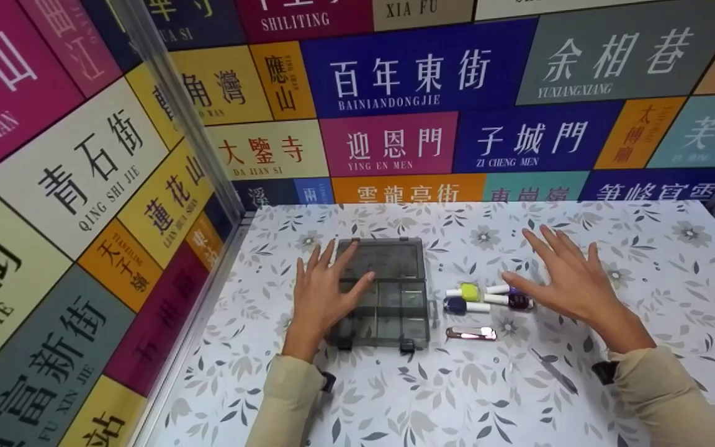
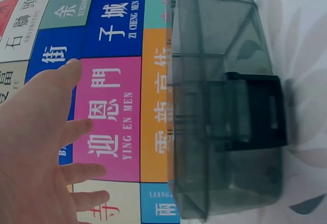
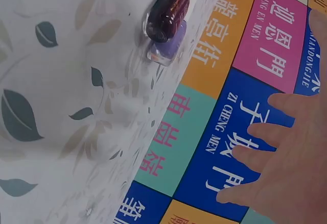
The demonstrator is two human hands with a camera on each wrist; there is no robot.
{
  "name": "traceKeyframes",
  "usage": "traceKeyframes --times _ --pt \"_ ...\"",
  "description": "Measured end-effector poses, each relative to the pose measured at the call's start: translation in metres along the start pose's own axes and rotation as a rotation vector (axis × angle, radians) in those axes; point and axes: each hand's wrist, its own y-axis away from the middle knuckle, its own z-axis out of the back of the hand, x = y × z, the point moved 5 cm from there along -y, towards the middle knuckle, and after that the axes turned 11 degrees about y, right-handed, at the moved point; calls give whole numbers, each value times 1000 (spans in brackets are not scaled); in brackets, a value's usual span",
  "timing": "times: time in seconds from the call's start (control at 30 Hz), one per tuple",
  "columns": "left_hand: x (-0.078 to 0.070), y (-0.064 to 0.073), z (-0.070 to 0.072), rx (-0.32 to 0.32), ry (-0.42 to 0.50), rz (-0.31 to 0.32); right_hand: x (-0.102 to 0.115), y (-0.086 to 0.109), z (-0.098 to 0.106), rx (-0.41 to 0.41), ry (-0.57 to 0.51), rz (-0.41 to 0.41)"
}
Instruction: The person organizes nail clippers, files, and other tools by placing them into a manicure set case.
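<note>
My left hand [image 1: 325, 288] is spread above the left side of a grey see-through compartment box [image 1: 402, 310]; the left wrist view shows the hand apart from the box, whose black latch [image 2: 255, 112] faces the camera. Fingers spread and holding nothing, my right hand [image 1: 571, 285] hovers right of several nail polish bottles. Among them lie a yellow one [image 1: 470, 292], a dark blue one [image 1: 457, 305] and a dark red one [image 3: 168, 15], with a purple one [image 3: 171, 45] beside it. A shiny nail clipper [image 1: 471, 334] lies in front of the bottles.
A thin greyish tool [image 1: 554, 370], its kind unclear, lies on the table at the right front. The table [image 1: 457, 403] has a leaf-patterned white cover. Walls of coloured sign panels [image 1: 419, 68] stand behind and to the left, meeting at a metal post [image 1: 190, 112].
</note>
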Motion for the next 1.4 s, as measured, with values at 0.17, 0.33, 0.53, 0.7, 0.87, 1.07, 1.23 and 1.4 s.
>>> traceKeyframes --times 0.17,0.33,0.53,0.7,0.87,1.07,1.23,1.4 --pt "4 6 2 -51 47 -41 6 0 2 -58 -10 42" --pt "5 10 3 -85 66 -89 13 2 1 -131 -14 88" --pt "8 13 4 -85 91 -91 23 7 -5 -172 -2 127" --pt "13 15 2 -39 98 -53 30 8 -13 -178 -1 150" --pt "17 16 1 -14 104 -36 36 8 -20 -153 -10 170" --pt "20 14 -1 -13 123 -38 43 5 -29 -89 -24 164" --pt "25 14 -6 33 154 16 48 -1 -36 -69 -36 170" --pt "29 15 -9 67 178 54 51 -7 -43 -36 -44 196"
